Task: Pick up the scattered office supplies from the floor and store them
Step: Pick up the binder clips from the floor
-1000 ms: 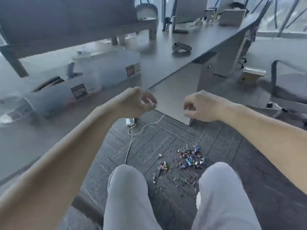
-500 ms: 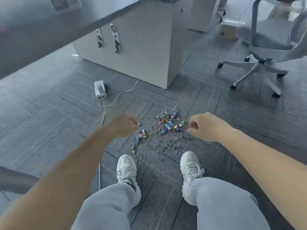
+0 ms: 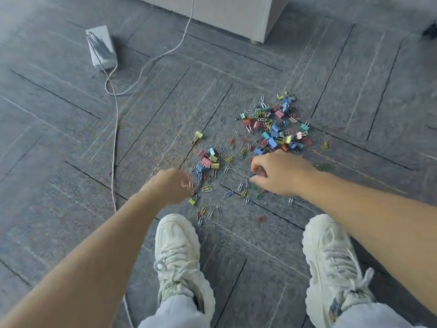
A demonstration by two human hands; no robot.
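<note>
"Head view, then: how much of the mess is off the floor (image 3: pixel 71 138)?"

"Hardly any, I'd judge. Take the left shoe (image 3: pixel 176 247) as the marker. The big heap of binder clips and paper clips (image 3: pixel 274 129) lies well beyond it and off to its right. A smaller cluster (image 3: pixel 209 159) sits just beyond its toe, and loose paper clips (image 3: pixel 205 211) lie right at the toe."

"And the hands?"

"The left hand (image 3: pixel 170 185) is above the floor just beyond the shoe, at the near edge of the smaller cluster. Its fingers are curled, but it is blurred, so I can't tell whether it has hold of a clip. The right hand (image 3: pixel 281 172) is beyond the shoe and to its right, fingers curled down among the clips. I can't tell whether they pinch one either."

"Anywhere to store them?"

"No box or tray is in view, so gathering and storing both look to be ahead."
</note>
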